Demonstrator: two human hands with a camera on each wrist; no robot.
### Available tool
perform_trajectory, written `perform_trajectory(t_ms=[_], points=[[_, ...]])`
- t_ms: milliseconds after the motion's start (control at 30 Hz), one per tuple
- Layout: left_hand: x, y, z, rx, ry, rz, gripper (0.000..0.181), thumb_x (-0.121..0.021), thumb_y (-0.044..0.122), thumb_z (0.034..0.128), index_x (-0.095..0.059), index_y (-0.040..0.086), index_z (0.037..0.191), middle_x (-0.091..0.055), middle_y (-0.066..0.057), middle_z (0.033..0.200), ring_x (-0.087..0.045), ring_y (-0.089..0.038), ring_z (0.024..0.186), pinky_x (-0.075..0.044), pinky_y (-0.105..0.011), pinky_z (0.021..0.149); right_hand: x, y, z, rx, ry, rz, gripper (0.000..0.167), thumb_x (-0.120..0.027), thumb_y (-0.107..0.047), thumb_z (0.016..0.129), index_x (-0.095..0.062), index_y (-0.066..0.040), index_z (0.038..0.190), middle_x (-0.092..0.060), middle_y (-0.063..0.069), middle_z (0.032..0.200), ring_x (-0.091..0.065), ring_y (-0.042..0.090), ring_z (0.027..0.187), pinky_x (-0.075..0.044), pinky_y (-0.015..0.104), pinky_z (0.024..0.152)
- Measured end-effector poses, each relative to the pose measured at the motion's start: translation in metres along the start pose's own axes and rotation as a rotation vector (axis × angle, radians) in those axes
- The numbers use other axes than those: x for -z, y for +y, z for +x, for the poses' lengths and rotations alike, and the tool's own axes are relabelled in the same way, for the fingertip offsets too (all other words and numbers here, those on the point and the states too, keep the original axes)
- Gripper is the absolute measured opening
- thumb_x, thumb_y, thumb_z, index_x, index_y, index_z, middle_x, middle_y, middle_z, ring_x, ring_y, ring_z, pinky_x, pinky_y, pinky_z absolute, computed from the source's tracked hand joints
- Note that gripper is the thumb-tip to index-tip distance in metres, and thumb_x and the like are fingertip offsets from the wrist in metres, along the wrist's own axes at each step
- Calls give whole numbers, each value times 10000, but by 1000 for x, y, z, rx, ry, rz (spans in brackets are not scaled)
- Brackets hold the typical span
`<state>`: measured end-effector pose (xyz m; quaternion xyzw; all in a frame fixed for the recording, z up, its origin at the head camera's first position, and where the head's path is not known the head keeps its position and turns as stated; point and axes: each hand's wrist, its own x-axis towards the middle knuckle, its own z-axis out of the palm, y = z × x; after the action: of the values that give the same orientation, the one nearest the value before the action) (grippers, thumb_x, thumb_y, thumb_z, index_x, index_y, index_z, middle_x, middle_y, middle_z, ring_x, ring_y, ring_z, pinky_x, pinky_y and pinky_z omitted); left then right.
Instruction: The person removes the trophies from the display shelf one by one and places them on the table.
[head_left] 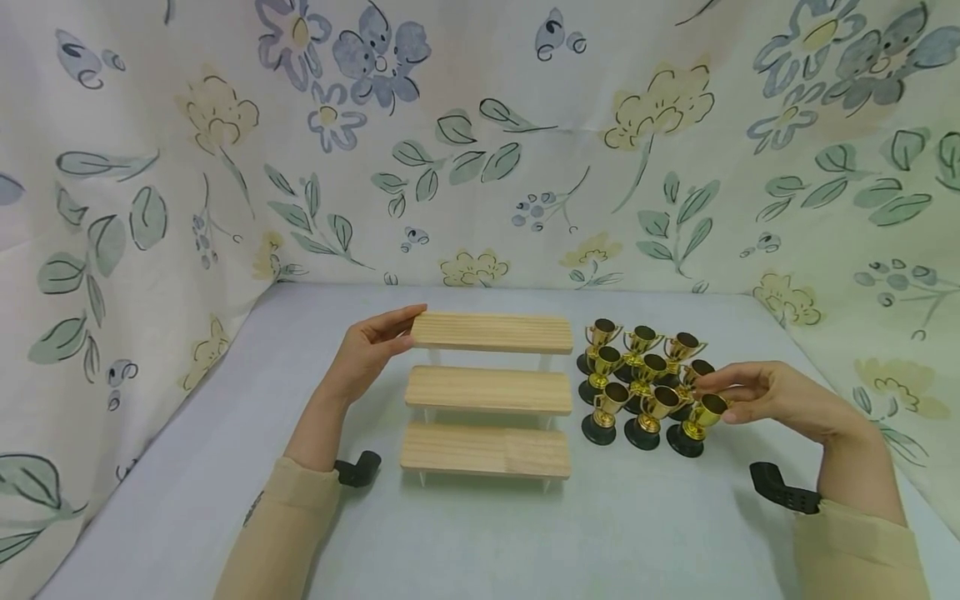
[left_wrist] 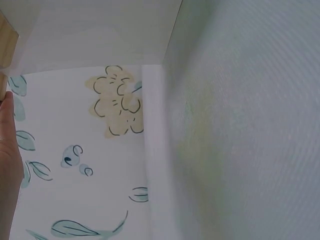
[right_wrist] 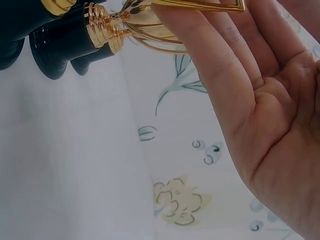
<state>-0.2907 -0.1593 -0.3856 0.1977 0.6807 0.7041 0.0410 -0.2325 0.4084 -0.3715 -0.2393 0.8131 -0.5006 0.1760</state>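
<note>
A three-tier display stand with wooden boards [head_left: 487, 392] on clear supports is on the table. My left hand [head_left: 367, 346] touches the left end of the top board [head_left: 491, 333], thumb near its front corner and fingers near its back corner. In the left wrist view only part of this hand [left_wrist: 7, 165] shows beside the wood. Several small gold trophies [head_left: 648, 371] on black bases stand right of the stand. My right hand [head_left: 787, 400] is at the front right trophy [head_left: 697, 425], fingers extended and fingertips by its handle. The right wrist view shows long, fairly straight fingers [right_wrist: 215, 65] beside gold handles.
A white cloth [head_left: 480, 542] covers the table. Floral fabric [head_left: 480, 167] hangs behind and along both sides. Black wrist mounts [head_left: 360, 469] sit on both forearms. The trophies stand close together, a small gap from the stand's right ends.
</note>
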Motion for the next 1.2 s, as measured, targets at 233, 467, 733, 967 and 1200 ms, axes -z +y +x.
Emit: perform_trajectory(t_ms=[233,467,733,967,1200], points=[[1,-2,0,-9,-8,-6,509,-650,50,938,-509,15,1426,-622,145,1333,-569,-5,1247,-486,-144,1037,1,0,-1,3,-16,8,406,-596,98,902,-567,64,1306,-688,-138,1267,-633,-61,1141,-532,138,853],[-1,1,0,3,1,-19,529,-652,36,932,-489,-7,1434,-624,145,1322,-573,-18,1244,-496,-155,1033,1,-1,-2,30,0,8,411,-578,110,908,-564,61,1316,-692,-138,1260,-651,-28,1135,-545,147,862],[-1,1,0,10,4,-16,524,-662,50,929,-504,4,1426,-625,115,1328,-586,-21,1221,-502,-158,1021,1,-5,-5,-49,149,-149,345,-548,-18,980,-577,37,1320,-718,-169,1180,-691,2,1055,-523,135,834],[-1,-1,0,-4,-6,-14,513,-651,47,937,-504,4,1426,-624,119,1335,-584,-21,1226,-500,-160,1025,-2,-13,-4,-56,290,-228,314,-547,-80,1001,-609,9,1296,-748,-128,1103,-721,39,986,-522,106,834],[-1,1,0,6,1,-15,517,-647,45,938,-499,9,1432,-625,131,1319,-582,-23,1228,-507,-161,1015,-14,-32,7,-52,497,-234,310,-560,-150,1010,-626,-15,1281,-689,-227,1078,-703,27,898,-558,125,785]])
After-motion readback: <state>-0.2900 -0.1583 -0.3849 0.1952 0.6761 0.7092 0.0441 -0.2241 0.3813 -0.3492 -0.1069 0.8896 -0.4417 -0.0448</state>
